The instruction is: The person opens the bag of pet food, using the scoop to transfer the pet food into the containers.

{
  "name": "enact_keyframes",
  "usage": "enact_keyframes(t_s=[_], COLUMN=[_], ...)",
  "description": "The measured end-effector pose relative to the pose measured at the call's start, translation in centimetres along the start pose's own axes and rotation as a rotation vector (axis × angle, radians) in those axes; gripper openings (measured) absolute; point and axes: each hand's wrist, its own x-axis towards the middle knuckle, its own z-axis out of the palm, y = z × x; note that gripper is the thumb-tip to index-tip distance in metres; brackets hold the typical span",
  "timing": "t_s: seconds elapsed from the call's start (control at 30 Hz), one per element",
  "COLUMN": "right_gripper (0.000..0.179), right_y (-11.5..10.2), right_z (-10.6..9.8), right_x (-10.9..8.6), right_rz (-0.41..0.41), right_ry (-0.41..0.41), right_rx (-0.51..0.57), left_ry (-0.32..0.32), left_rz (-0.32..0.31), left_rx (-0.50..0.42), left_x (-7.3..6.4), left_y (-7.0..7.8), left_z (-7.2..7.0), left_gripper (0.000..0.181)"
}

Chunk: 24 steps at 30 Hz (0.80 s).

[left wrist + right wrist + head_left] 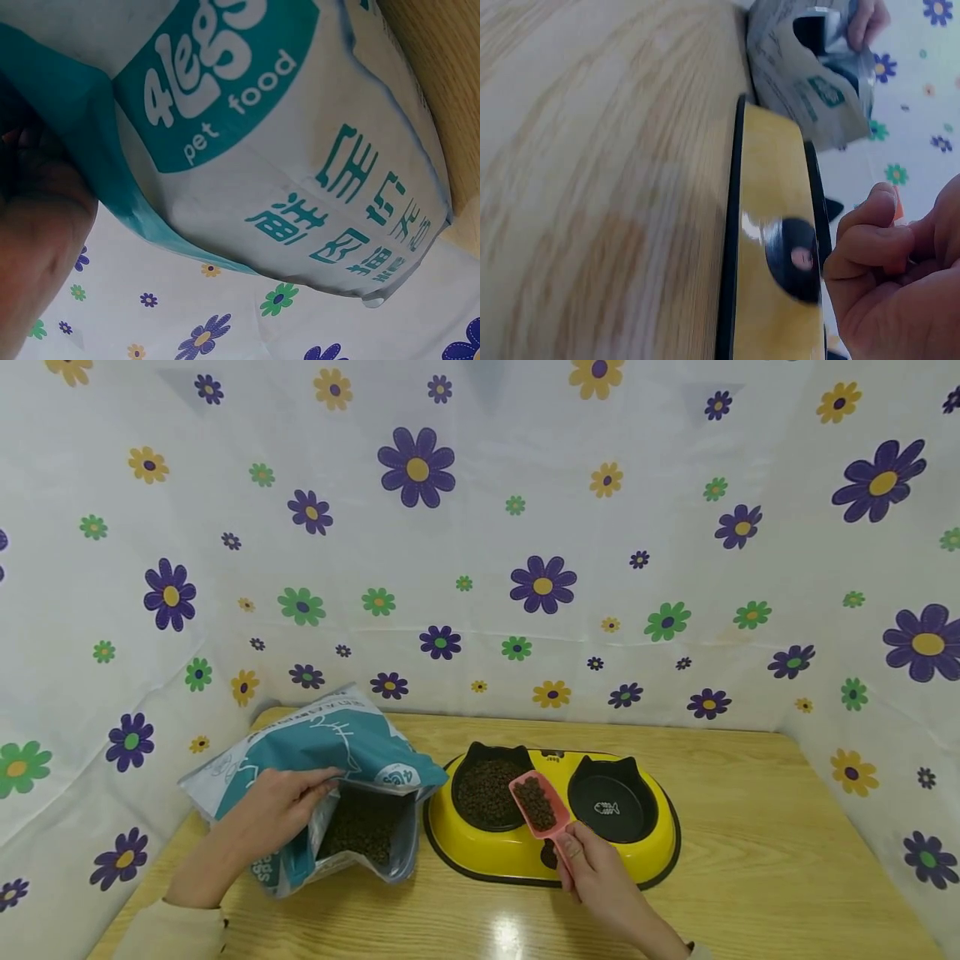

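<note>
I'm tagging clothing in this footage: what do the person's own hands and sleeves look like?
The left hand and right hand are bare, without gloves. The left sleeve is cream, with a small dark detail at its edge; only a pale sliver of the right sleeve shows.

From where I stood, the site was a small indoor booth arranged as a pet-feeding station; whether it belonged to a home or a studio could not be determined. White cloth (pixel 480 539) printed with flowers (pixel 416 469) bounded the rear and both sides. The wood-grain surface (pixel 750 827) carried a bag (pixel 307 739) marked "pet food" and a yellow feeder (pixel 487 853) fitted with two black, cat-eared bowls (pixel 626 789).
</note>
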Motion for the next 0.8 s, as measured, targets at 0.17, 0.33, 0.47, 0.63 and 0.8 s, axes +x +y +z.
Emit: enact_keyframes(t_s=[0.17,0.33,0.47,0.63,0.8], right_gripper=[0.028,0.029,0.031,0.031,0.023], right_y=[0.5,1.2,1.7,2.1,2.5], right_z=[-2.3,-4.4,-5.6,-6.3,-6.8], right_x=[-0.1,-0.3,-0.5,-0.6,-0.7], right_rz=[0.076,0.105,0.088,0.088,0.007], right_ry=[0.143,0.223,0.261,0.285,0.326], right_rx=[0.027,-0.042,-0.147,-0.277,-0.462], left_ry=[0.002,0.009,0.011,0.009,0.0], left_rz=[0.001,0.012,0.014,0.009,-0.002], left_rx=[0.003,0.005,0.005,0.003,0.0], left_x=[0.1,0.1,0.1,0.0,0.0], left_y=[0.0,0.0,0.0,0.0,0.0], left_z=[0.0,0.1,0.0,0.0,0.0], left_gripper=[0.029,0.028,0.028,0.028,0.029])
